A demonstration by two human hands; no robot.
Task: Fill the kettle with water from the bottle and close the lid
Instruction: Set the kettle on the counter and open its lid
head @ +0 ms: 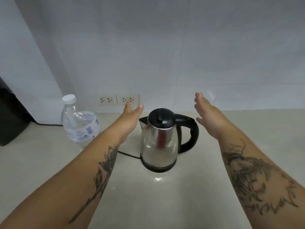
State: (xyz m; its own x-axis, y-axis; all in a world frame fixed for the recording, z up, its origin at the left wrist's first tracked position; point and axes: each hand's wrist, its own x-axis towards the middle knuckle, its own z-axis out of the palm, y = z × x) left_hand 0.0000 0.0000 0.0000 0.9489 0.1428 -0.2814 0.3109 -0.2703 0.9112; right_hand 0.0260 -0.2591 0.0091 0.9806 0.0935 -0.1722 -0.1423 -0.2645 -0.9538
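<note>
A steel kettle with a black lid, black handle on its right and black base stands in the middle of the counter, lid down. A clear plastic water bottle with a white cap stands upright at the left, cap on. My left hand hovers open just left of the kettle's spout, touching nothing. My right hand is held open to the right of the handle, fingers spread, holding nothing.
Beige counter meets a white wall with two double sockets behind the kettle. A black cord runs left from the kettle's base. A dark appliance sits at the far left edge.
</note>
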